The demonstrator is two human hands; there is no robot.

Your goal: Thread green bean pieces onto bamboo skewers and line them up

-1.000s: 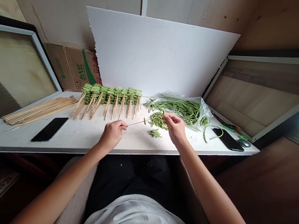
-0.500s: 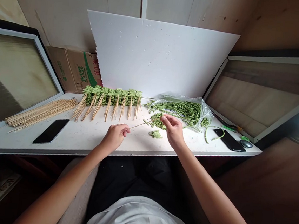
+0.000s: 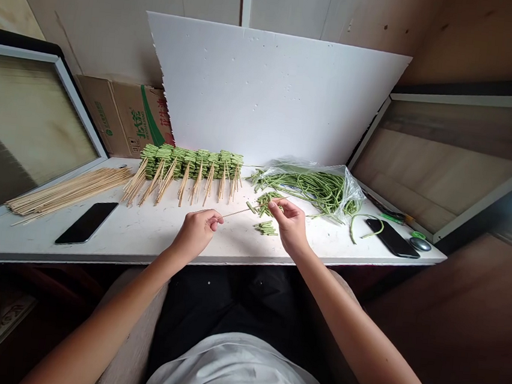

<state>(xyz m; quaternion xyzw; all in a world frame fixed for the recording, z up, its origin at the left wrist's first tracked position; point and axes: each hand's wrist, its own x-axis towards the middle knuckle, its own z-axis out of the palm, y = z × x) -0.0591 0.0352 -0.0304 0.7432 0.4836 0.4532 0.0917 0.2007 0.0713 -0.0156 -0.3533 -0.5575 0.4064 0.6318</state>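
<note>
1. While the left hand [image 3: 195,232] pinches a thin bamboo skewer [image 3: 238,212], the fingers of the right hand [image 3: 291,225] pinch together just past the skewer's tip. I cannot tell if they hold a bit of bean.
2. The hands are apart, near the front edge of the tabletop [image 3: 152,236].
3. One green bean piece [image 3: 250,206] sits on the skewer.
4. A heap of cut beans [image 3: 266,202] lies just under the right hand, and a small heap [image 3: 266,228] lies near it.
5. Full bean skewers [image 3: 190,167] lie in a row by the back edge.
6. A plastic bag of long green beans [image 3: 315,185] lies to their right.
7. Loose skewers [image 3: 68,191] lie near the left end, beside a black phone [image 3: 86,223].
8. Another black phone [image 3: 391,238] lies near the right end.
</note>
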